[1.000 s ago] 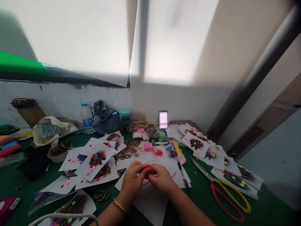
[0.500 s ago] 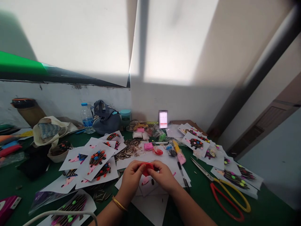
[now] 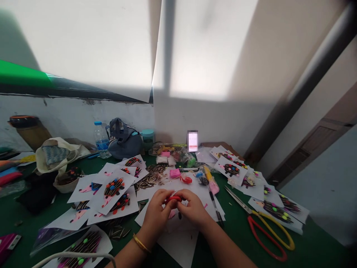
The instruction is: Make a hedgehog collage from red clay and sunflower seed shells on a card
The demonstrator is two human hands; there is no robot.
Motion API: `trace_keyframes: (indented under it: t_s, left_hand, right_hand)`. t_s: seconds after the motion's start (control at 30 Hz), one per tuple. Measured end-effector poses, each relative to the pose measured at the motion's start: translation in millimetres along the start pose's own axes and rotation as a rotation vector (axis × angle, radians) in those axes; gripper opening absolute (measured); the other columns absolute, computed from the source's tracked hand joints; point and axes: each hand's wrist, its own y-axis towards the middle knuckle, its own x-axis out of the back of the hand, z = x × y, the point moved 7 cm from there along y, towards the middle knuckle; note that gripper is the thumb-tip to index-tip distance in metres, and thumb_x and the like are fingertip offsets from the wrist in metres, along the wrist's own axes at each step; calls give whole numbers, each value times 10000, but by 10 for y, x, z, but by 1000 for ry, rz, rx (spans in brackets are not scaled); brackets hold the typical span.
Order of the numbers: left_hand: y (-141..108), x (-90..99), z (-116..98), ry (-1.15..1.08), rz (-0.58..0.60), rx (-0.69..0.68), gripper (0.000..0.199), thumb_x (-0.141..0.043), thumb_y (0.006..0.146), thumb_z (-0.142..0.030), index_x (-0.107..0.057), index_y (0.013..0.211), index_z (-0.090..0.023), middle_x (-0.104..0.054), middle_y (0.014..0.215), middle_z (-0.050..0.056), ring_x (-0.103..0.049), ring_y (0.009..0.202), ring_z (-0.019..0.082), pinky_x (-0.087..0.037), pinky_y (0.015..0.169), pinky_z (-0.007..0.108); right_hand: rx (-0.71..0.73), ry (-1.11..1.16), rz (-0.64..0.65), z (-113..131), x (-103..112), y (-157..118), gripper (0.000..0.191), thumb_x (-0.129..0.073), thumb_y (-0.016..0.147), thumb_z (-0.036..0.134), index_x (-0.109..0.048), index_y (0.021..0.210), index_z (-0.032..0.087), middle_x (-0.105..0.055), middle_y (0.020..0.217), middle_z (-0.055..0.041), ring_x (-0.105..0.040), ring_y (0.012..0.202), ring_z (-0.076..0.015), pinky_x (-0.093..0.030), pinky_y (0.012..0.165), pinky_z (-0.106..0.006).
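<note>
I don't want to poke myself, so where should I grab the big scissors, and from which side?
I'd take the scissors by the red handle and yellow handle, coming from the near right. They lie on the green tabletop with those big open loops toward that side, while the pointed blades face away, toward the far left.

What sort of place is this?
Likely a craft workspace: decorated animal pictures spread across the green table, large scissors, and a dough-like red lump suggest it.
</note>
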Motion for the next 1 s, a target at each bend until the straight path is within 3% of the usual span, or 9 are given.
trace_keyframes:
  t_s: [0.13, 0.3, 0.47, 0.57, 0.63, 0.73, 0.8, 0.93, 1.0]
  left_hand:
    - [16, 35, -7, -38, -29, 23, 197, -606, 851, -374, -737, 836, -228, -671, 830, 46, -630, 829, 211, -508, 782, 350]
    - [15, 76, 13, -126, -93, 70, 399, -668, 788, -414, -675, 1145, -236, -643, 1063, 86, -624, 949, 231, -531, 764, 344]
    - [7, 9, 113, -167, -27, 153, 273, -620, 821, -434, -731, 801, -186, -666, 804, 61, -623, 801, 212, -502, 767, 345]
    - [-6, 12, 201, -285, -65, 244, 347, -574, 848, -473, -701, 1017, -198, -680, 919, 70, -635, 843, 216, -509, 767, 349]
    - [3, 8, 160, -276, -48, 193, 365, -604, 830, -469, -692, 1078, -217, -668, 976, 73, -634, 878, 221, -509, 778, 349]
    - [14, -8, 83, -207, 8, 123, 266, -653, 797, -439, -746, 869, -200, -671, 872, 68, -625, 859, 228, -492, 805, 353]
    - [12, -8, 93, -234, 8, 164, 272, -644, 804, -440, -747, 818, -189, -677, 837, 71, -626, 857, 232, -488, 821, 358]
    - [3, 20, 102, -327, -59, 201, 391, -618, 814, -470, -701, 1109, -228, -655, 1034, 79, -634, 885, 215, -515, 801, 355]
    - [12, 11, 54, -271, -37, 134, 374, -643, 793, -458, -714, 1096, -250, -656, 1017, 75, -631, 866, 214, -519, 787, 359]
  right_hand:
    - [-49, 101, 20, -18, -43, -13, 219, -695, 776, 295, -682, 970, 193, -694, 905, -35, -631, 848, -199, -487, 776, -309]
    - [-64, 188, 53, -31, -81, -10, 189, -598, 862, 324, -699, 933, 180, -710, 884, -54, -654, 826, -205, -501, 738, -307]
    - [-50, 51, 42, -11, -56, -8, 135, -601, 796, 207, -704, 877, 175, -695, 844, -37, -632, 803, -191, -486, 722, -288]
    - [-105, 92, 51, -13, -48, -6, 164, -598, 801, 233, -693, 917, 166, -692, 855, -41, -629, 792, -188, -486, 704, -285]
    - [-114, 98, 54, -1, -41, -7, 156, -602, 806, 257, -692, 892, 163, -686, 854, -44, -625, 796, -190, -485, 711, -290]
    - [-93, 92, 57, 11, -46, -13, 153, -647, 781, 271, -695, 889, 175, -669, 881, -37, -613, 822, -192, -478, 740, -297]
    - [-89, 108, 67, -8, -65, -20, 185, -690, 754, 287, -691, 910, 187, -663, 905, -29, -604, 842, -193, -472, 749, -296]
    - [-142, 167, 60, -118, -103, -27, 128, -634, 811, 307, -641, 852, 186, -649, 776, -2, -580, 711, -155, -447, 647, -257]
    - [-149, 154, 40, -155, -101, -23, 105, -620, 814, 286, -630, 830, 183, -629, 726, 11, -553, 656, -137, -427, 609, -242]
